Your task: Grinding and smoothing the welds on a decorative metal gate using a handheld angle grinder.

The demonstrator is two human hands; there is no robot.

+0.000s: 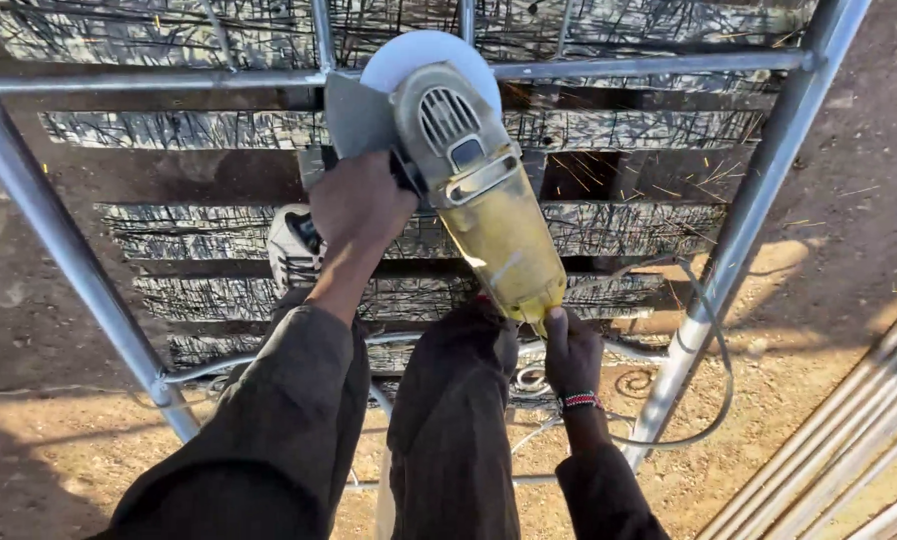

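The disc [409,52] of the yellow angle grinder [479,190] is half hidden behind its guard, approx. where it meets the metal frame [669,66]. Left hand [361,205] is clenched on the side handle, which is hidden. Right hand [572,355] grips the grinder's rear end; 1 cable [717,350] loops beside.

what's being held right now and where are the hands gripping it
A yellow angle grinder. The left hand grips near its head, by the disc guard; the right hand holds the rear end of its body.
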